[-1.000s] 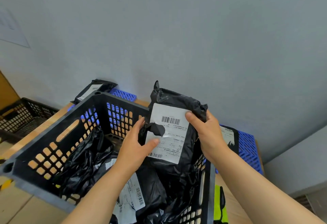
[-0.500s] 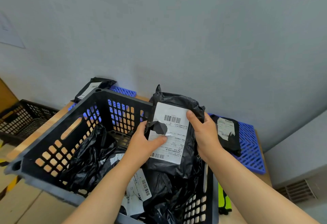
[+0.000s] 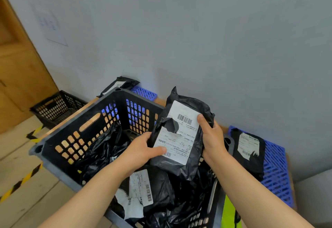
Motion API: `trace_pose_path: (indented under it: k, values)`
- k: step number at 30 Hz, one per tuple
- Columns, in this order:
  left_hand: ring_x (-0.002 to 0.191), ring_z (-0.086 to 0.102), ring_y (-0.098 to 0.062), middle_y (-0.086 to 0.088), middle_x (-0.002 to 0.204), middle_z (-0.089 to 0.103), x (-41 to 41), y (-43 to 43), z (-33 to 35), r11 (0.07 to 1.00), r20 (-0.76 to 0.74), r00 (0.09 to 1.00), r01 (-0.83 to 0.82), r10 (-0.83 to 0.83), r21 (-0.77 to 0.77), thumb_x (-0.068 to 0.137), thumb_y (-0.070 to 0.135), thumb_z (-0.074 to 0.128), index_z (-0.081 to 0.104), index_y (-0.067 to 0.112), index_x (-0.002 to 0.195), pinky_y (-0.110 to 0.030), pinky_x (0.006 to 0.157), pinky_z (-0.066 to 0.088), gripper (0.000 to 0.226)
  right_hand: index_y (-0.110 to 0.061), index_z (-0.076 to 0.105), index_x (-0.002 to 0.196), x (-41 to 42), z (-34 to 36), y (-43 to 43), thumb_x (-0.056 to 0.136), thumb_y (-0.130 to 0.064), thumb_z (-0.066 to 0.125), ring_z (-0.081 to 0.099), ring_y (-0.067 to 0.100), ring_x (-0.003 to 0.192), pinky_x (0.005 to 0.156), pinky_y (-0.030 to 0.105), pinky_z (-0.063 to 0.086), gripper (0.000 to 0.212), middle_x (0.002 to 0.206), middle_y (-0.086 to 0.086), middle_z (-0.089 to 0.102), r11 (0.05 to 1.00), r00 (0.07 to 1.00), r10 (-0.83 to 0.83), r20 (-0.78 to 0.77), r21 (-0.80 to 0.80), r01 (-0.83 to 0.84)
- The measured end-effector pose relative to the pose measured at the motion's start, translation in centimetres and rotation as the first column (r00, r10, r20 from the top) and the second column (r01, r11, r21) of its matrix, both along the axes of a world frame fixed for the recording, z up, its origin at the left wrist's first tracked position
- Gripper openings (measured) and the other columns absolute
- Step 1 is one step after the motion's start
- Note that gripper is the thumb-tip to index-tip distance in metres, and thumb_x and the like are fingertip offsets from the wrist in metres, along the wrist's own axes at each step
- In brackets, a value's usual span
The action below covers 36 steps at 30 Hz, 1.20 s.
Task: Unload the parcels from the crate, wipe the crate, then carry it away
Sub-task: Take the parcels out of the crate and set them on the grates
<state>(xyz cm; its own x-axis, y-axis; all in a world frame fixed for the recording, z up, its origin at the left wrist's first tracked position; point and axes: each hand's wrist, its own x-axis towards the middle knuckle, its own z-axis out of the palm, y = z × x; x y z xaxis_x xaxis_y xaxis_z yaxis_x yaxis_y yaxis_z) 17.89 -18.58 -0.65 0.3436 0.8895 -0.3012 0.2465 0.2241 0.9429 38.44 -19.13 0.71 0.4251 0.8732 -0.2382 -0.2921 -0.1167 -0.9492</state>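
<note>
A black perforated plastic crate (image 3: 75, 137) stands on a wooden table in front of me. Both hands hold one black parcel (image 3: 181, 163) with a torn white shipping label above the crate's right half. My left hand (image 3: 143, 149) grips its lower left edge, thumb on the label. My right hand (image 3: 212, 137) grips its right edge. Several more black parcels (image 3: 106, 148) lie inside the crate, one showing a white barcode label (image 3: 142, 186).
A blue slatted mat (image 3: 274, 170) lies on the table to the right with a black parcel (image 3: 249, 154) on it. Another parcel (image 3: 118, 84) rests behind the crate by the grey wall. A second black crate (image 3: 55, 107) sits on the floor at left. A yellow-green item (image 3: 230, 215) is at bottom right.
My view has swung left and down, so the wooden door and floor tape now show. The held parcel has tilted slightly and stays in both hands above the crate.
</note>
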Motion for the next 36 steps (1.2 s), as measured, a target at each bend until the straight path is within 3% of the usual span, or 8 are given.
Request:
trace_pose_path:
  k: [9,12,18,22,26,29,33,36]
  values:
    - [0.091,0.069,-0.011,0.007,0.103,0.071,-4.4,6.5,2.1,0.996,0.052,0.996,-0.073,0.071,0.051,0.082,0.022,0.072,0.061,0.023,0.107,-0.032,0.087,0.054,0.027,-0.015,0.044,0.131,-4.7,0.5,4.3,0.084,-0.014,0.070,0.065,0.017,0.102,0.085,0.036,0.054,0.054,0.121,0.001,0.063,0.991,0.987,0.124,0.107,0.036,-0.129]
    - [0.092,0.069,-0.011,0.005,0.103,0.071,-6.8,10.6,3.5,0.990,0.126,0.985,-0.125,0.117,0.065,0.084,0.017,0.069,0.062,0.023,0.102,-0.031,0.087,0.053,0.020,-0.021,0.042,0.129,-6.9,0.9,6.3,0.088,-0.015,0.065,0.063,0.009,0.096,0.075,0.025,0.051,0.047,0.111,-0.006,0.062,0.990,0.975,0.127,0.181,0.038,-0.136]
    - [0.089,0.068,-0.007,0.006,0.102,0.070,-14.3,21.5,5.6,0.950,0.258,0.938,-0.276,0.233,0.143,0.086,0.016,0.066,0.061,0.018,0.108,-0.019,0.072,0.054,0.023,-0.015,0.054,0.121,-13.2,0.9,12.8,0.089,-0.007,0.061,0.063,0.014,0.098,0.084,0.029,0.054,0.034,0.105,0.003,0.066,1.000,0.914,0.029,0.404,-0.001,-0.031]
    - [0.081,0.067,-0.006,0.006,0.097,0.069,-18.7,29.1,4.9,0.912,0.237,0.919,-0.363,0.317,0.189,0.087,0.019,0.067,0.062,0.014,0.110,-0.016,0.062,0.052,0.024,-0.019,0.056,0.115,-17.0,0.1,18.1,0.088,-0.003,0.058,0.060,0.005,0.092,0.076,0.012,0.049,0.031,0.099,-0.003,0.064,1.000,0.821,0.008,0.571,-0.014,0.000]
    - [0.082,0.064,-0.009,0.004,0.098,0.066,-20.4,34.1,1.3,0.921,0.182,0.926,-0.359,0.331,0.149,0.089,0.015,0.063,0.061,0.011,0.113,-0.017,0.063,0.049,0.024,-0.024,0.056,0.113,-18.4,-1.0,21.5,0.089,-0.006,0.056,0.058,0.003,0.091,0.082,0.022,0.049,0.031,0.097,-0.014,0.061,0.997,0.713,0.026,0.701,-0.074,0.037]
    - [0.092,0.060,-0.019,-0.006,0.109,0.062,-20.4,37.3,-2.8,0.935,0.049,0.942,-0.335,0.332,0.120,0.089,0.016,0.063,0.057,0.004,0.120,-0.027,0.075,0.048,0.033,-0.025,0.055,0.120,-18.8,-1.4,23.8,0.091,-0.020,0.054,0.058,0.005,0.092,0.081,0.027,0.048,0.029,0.103,-0.013,0.062,0.964,0.517,0.180,0.837,-0.256,0.079]
    - [0.100,0.058,-0.024,-0.006,0.114,0.061,-19.1,40.5,-7.7,0.972,-0.128,0.966,-0.209,0.222,0.112,0.088,0.017,0.063,0.054,0.003,0.123,-0.031,0.082,0.044,0.039,-0.028,0.057,0.113,-18.8,-1.5,25.8,0.094,-0.042,0.043,0.059,0.014,0.091,0.074,0.030,0.043,0.028,0.103,-0.008,0.065,0.835,0.347,0.461,0.817,-0.532,0.143]
    - [0.106,0.059,-0.030,-0.010,0.113,0.062,-17.4,42.1,-10.3,0.989,-0.200,0.971,-0.119,0.134,0.085,0.087,0.019,0.064,0.051,0.003,0.122,-0.035,0.084,0.046,0.040,-0.020,0.061,0.095,-19.1,-1.8,26.1,0.094,-0.042,0.036,0.059,0.019,0.078,0.063,0.031,0.040,0.033,0.089,0.001,0.066,0.789,0.274,0.515,0.812,-0.575,0.219]
